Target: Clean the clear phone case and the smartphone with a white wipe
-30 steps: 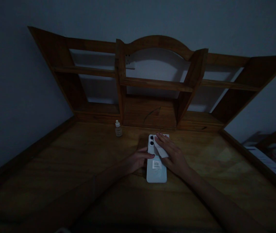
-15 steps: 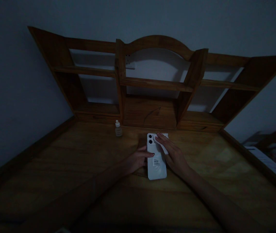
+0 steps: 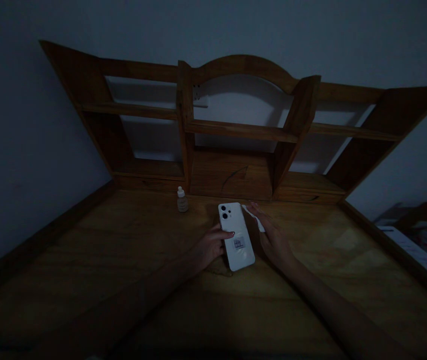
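A white smartphone (image 3: 240,225), back side up with two large camera lenses and a small printed label, is gripped at its left edge by my left hand (image 3: 213,243). The thumb lies across its back; the other fingers are mostly hidden beneath. Just right of the phone, my right hand (image 3: 273,235) holds a folded white wipe (image 3: 255,218) under its fingers, apart from the phone. A small clear bottle with a white cap (image 3: 182,201) stands upright behind and left of the phone.
The wooden desk (image 3: 141,245) backs onto a wooden shelf unit (image 3: 241,129) with a wall socket (image 3: 200,96) behind it. A raised wooden rim (image 3: 389,240) runs along the desk's right side. Beyond it lies a white flat object (image 3: 416,255). The room is dim.
My right hand and the wipe have come off the phone's back toward the right. The phone has tilted, its camera end leaning left, and shifted slightly left in my left hand.
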Demonstrator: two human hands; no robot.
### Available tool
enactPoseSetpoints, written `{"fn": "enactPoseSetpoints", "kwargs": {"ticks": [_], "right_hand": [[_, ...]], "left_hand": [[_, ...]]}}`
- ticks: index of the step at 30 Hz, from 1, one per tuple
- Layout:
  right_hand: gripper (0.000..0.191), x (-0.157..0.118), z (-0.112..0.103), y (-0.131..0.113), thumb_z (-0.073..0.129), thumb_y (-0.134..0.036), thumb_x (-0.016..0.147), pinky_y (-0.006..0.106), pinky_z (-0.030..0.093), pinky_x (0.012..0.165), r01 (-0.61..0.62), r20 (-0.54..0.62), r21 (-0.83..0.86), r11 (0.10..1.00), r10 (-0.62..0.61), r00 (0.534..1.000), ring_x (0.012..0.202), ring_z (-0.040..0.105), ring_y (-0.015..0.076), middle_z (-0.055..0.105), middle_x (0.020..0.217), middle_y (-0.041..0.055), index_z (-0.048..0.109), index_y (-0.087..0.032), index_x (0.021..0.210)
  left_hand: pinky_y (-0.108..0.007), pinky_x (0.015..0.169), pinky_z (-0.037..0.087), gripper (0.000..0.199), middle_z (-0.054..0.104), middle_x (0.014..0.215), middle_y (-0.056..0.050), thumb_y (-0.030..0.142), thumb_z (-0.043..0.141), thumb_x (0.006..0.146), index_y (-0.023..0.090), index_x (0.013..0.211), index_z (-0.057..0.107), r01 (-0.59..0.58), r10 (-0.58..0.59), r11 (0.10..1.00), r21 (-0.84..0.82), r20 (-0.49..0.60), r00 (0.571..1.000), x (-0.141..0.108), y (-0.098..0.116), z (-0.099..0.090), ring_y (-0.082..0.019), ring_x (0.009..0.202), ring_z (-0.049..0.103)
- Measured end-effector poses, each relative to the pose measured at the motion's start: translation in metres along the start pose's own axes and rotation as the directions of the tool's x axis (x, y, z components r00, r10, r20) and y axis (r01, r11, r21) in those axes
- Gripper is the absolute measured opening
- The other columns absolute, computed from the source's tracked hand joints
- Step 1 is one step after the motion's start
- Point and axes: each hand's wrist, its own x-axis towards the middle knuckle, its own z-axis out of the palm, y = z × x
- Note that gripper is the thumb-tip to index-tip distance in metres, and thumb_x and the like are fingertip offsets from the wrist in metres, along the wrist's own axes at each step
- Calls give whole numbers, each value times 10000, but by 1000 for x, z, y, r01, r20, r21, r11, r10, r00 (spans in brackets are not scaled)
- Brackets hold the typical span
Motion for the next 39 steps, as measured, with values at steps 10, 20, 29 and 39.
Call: {"fn": "enactPoseSetpoints", "kwargs": {"ticks": [10, 20, 29, 39], "right_hand": [[667, 1, -1, 0, 365, -64, 920, 496, 289, 1232, -25, -19, 17, 1000, 26, 999, 1485, 312, 220, 352, 1594, -1, 360, -309, 1540], [659, 1, -3, -2, 348, -61, 926, 499, 282, 1236, -20, -5, 17, 1000, 20, 1000, 1484, 314, 225, 351, 1596, 19, 350, -283, 1547], [630, 3, -3, -4, 360, -69, 935, 512, 288, 1230, -19, -17, 17, 1000, 19, 1000, 1477, 329, 236, 369, 1586, 23, 385, -270, 1531], [659, 2, -1, 0, 396, 18, 816, 497, 374, 1180, -8, 142, -62, 998, 17, 990, 1411, 443, 214, 476, 1515, 38, 545, -266, 1391]], "left_hand": [[-424, 948, 494, 440, 663, 1252, -124, 227, 778, 721, 173, 1137, 645, -105, 103, 995, -5, -127, 987, 0, -6, 1, -303, 1124, 633], [-419, 954, 517, 404, 677, 1199, -118, 230, 747, 747, 172, 1122, 610, -171, 162, 985, -29, -199, 967, -4, -10, 2, -294, 1146, 628], [-342, 823, 541, 341, 700, 1005, -57, 180, 774, 660, 178, 953, 599, -224, 180, 970, -94, -340, 923, -9, -10, 8, -215, 909, 677], [-310, 808, 544, 364, 692, 937, -25, 142, 764, 642, 188, 932, 550, -273, 190, 950, -151, -414, 890, -11, -15, 9, -188, 884, 676]]}}
